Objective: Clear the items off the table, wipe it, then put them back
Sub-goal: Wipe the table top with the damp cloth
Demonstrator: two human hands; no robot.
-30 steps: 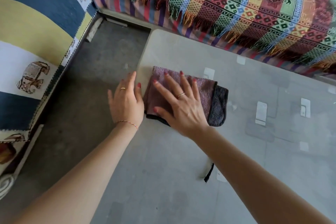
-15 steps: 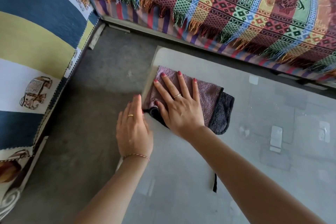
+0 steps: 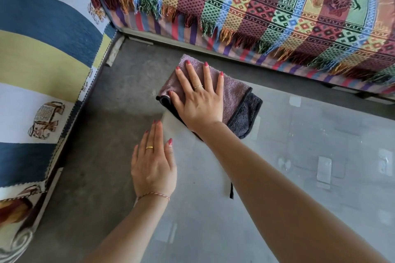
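The right hand (image 3: 199, 100) pushes the cloth (image 3: 235, 100) farther out than a second ago, now over the table's (image 3: 299, 177) far left corner and past its edge. The left hand (image 3: 154, 166) slides back along the left edge, nearer the person.

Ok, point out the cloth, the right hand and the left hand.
cloth (image 3: 237, 94), head view, pink top face.
right hand (image 3: 201, 102), head view, back of hand.
left hand (image 3: 152, 166), head view, back of hand.
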